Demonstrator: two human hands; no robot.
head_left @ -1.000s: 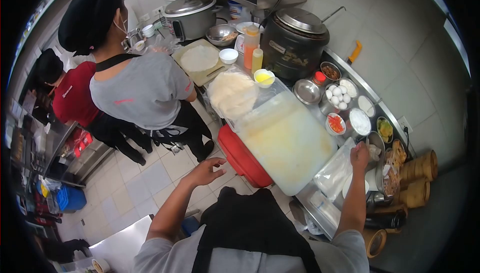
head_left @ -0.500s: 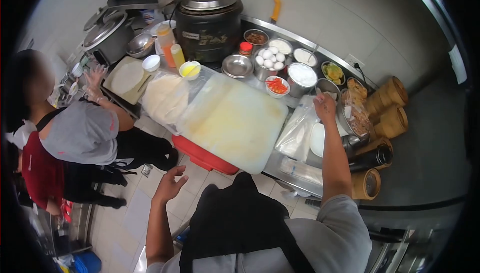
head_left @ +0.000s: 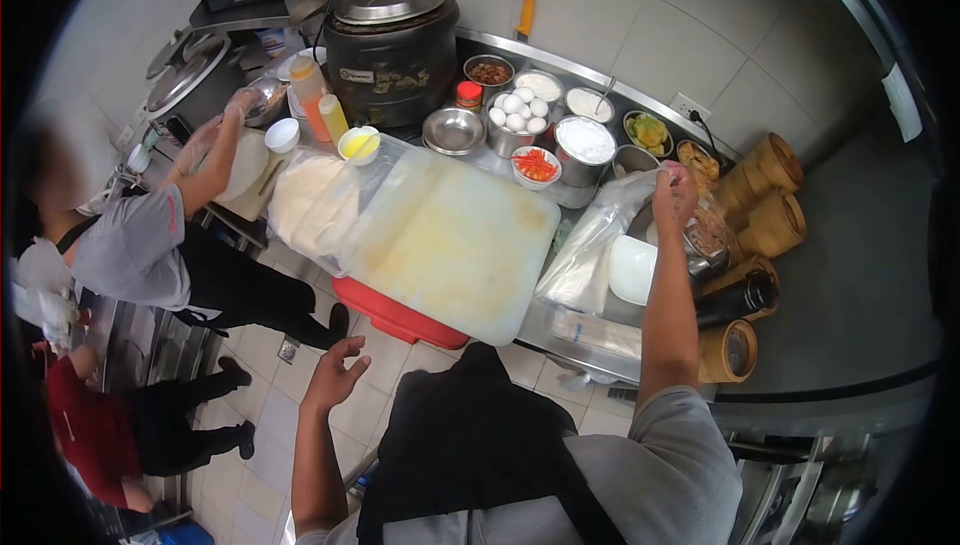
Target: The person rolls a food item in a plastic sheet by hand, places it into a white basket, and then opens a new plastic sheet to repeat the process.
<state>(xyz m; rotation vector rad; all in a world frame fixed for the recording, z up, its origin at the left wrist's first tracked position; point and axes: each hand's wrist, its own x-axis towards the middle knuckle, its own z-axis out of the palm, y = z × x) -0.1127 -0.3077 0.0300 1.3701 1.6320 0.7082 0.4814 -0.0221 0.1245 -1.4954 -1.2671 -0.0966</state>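
My right hand (head_left: 676,195) is closed on the upper end of a clear plastic bag (head_left: 590,255) at the right of the counter. The bag stretches down and left from my fingers, with something pale inside it. Just below it sits a white square bowl (head_left: 632,270), partly behind my forearm. My left hand (head_left: 338,373) hangs in the air over the floor, fingers apart and holding nothing. In front of me lies a large white cutting board (head_left: 455,235), stained yellowish and bare on top.
Behind the board stand a pot of eggs (head_left: 518,110), a bowl of sliced red peppers (head_left: 536,167) and a black soup warmer (head_left: 390,60). Bamboo steamers (head_left: 770,225) line the right end. A co-worker (head_left: 130,255) in grey handles a flat sheet at the left; another person in red (head_left: 95,425) is behind.
My right hand has pulled the bag's upper end slightly up and right. The co-worker's hands have moved over the sheet near the metal bowl. The person in red has shifted lower in view.
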